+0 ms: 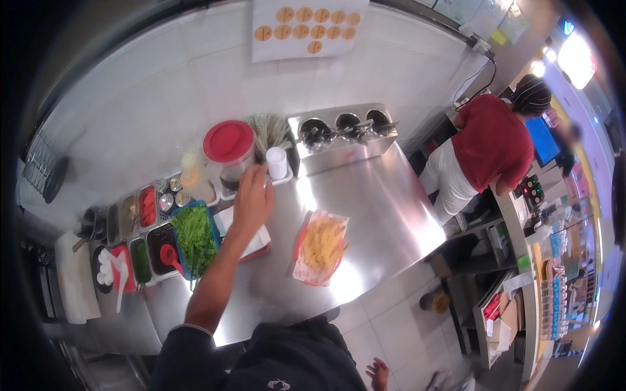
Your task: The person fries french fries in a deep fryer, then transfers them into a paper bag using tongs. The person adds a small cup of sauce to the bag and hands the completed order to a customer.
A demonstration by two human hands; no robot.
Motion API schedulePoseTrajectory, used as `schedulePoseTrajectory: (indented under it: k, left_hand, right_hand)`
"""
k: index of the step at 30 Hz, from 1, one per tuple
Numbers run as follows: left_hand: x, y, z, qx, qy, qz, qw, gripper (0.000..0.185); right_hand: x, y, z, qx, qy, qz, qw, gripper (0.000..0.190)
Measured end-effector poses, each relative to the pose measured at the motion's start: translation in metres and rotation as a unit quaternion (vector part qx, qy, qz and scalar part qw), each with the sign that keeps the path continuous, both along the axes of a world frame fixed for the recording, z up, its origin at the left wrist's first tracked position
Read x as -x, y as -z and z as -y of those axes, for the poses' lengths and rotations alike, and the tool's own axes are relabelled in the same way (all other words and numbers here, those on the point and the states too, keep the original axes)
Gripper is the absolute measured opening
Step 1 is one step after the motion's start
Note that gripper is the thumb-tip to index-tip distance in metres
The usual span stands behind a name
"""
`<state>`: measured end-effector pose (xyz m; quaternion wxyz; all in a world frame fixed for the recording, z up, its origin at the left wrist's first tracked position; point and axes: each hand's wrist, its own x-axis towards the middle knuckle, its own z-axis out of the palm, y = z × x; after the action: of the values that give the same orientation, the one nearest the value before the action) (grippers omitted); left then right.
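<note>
My left hand [254,198] reaches over the steel counter [376,195], thumb apart from its fingers, with nothing visible in it. Its fingertips overlap a clear container with a red lid [229,141], left of a white cup [277,162]; contact cannot be told. Below the hand lie white paper sheets [259,240] on something red. A blue-rimmed bin of green lettuce [195,237] is left of my forearm. To the right, fries [321,243] fill a red, paper-lined basket [298,239]. Low in the picture my right hand [378,374] hangs over the floor, fingers apart, holding nothing visible.
A steel utensil holder [345,154] stands against the tiled wall. Left are squeeze bottles [191,176], a red-filled pan [147,205], a red ladle [169,255] and eggs [104,266]. A co-worker in a red shirt [496,141] stands beyond the counter's right end, beside shelving [489,288].
</note>
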<state>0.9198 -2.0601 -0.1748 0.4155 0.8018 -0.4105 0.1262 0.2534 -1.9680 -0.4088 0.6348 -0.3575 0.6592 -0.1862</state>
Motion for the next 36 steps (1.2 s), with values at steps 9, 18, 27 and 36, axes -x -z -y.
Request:
schedulePoseTrajectory:
  k: [9, 18, 27, 36]
  left_hand:
    - [-0.062, 0.022, 0.051, -0.257, 0.056, 0.153, 0.953, 0.018]
    - [-0.064, 0.021, 0.062, -0.266, 0.106, 0.176, 0.942, 0.014]
    - [-0.07, 0.02, 0.077, -0.298, 0.102, 0.18, 0.932, 0.013]
    - [-0.076, 0.032, 0.086, -0.313, 0.057, 0.189, 0.929, 0.015]
  right_hand:
    - [-0.018, 0.013, 0.025, -0.036, 0.035, 0.008, 0.999, 0.032]
    - [-0.028, 0.01, -0.027, -0.138, 0.113, -0.045, 0.983, 0.034]
    - [-0.042, 0.011, -0.033, -0.092, 0.103, -0.028, 0.99, 0.033]
    - [-0.041, 0.008, -0.039, -0.12, 0.117, -0.033, 0.985, 0.03]
